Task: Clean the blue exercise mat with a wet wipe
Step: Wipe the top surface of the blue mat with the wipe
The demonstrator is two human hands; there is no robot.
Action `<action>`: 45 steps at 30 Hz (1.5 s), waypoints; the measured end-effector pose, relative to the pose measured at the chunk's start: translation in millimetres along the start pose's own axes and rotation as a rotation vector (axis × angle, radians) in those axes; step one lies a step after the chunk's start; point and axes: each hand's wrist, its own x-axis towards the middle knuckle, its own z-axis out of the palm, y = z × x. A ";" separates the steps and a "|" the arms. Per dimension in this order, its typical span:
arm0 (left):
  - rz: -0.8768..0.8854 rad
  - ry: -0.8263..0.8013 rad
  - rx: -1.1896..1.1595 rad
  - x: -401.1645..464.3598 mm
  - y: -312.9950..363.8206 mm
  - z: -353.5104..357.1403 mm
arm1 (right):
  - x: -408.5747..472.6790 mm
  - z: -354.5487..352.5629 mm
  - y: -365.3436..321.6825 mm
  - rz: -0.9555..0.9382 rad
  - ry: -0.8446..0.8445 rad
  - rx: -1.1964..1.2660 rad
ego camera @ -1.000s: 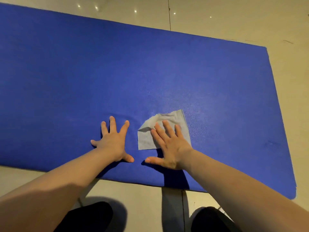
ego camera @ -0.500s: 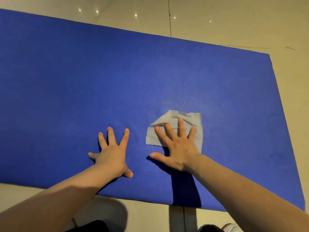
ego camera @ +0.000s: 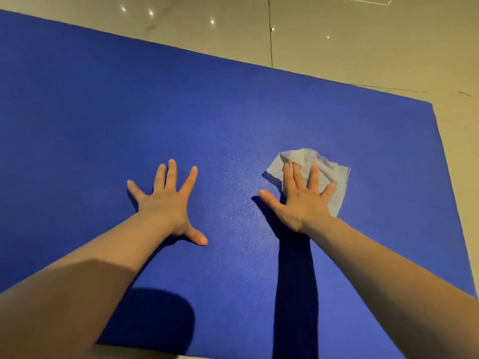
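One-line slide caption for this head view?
Right hand presses a wet wipe flat on the blue exercise mat; left hand rests spread beside it.

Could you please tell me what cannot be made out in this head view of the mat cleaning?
- Blue mat: left end and part of the near edge cut off by the frame.
- Wet wipe: middle hidden under the flat right hand.
- Mat under the left hand and both forearms: covered.

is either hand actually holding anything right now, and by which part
Nothing is gripped. The right hand presses flat, fingers straight, on the near-left part of the wet wipe; the left hand lies spread on the blue mat.
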 end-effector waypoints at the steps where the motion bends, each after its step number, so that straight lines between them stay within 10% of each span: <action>1: 0.000 -0.033 -0.001 3.8 2.8 -4.0 | -1.5 3.8 -16.1 -0.080 -0.006 -0.018; 7: -0.009 -0.145 0.014 12.6 0.5 -7.8 | -10.5 24.5 -78.8 -0.562 -0.033 -0.100; 19: 0.023 -0.212 -0.029 17.3 -1.0 -9.3 | 77.3 -34.1 -4.9 0.027 0.045 0.041; 27: 0.039 -0.173 -0.061 15.3 -1.7 -9.9 | 60.0 -7.5 -76.3 -0.393 0.036 -0.100; 37: 0.001 -0.212 -0.030 17.1 2.8 -11.2 | 133.8 -69.6 10.9 0.172 0.069 0.132; 45: -0.019 -0.240 -0.005 16.5 5.3 -16.5 | 111.9 -48.5 -34.1 -0.220 0.108 0.023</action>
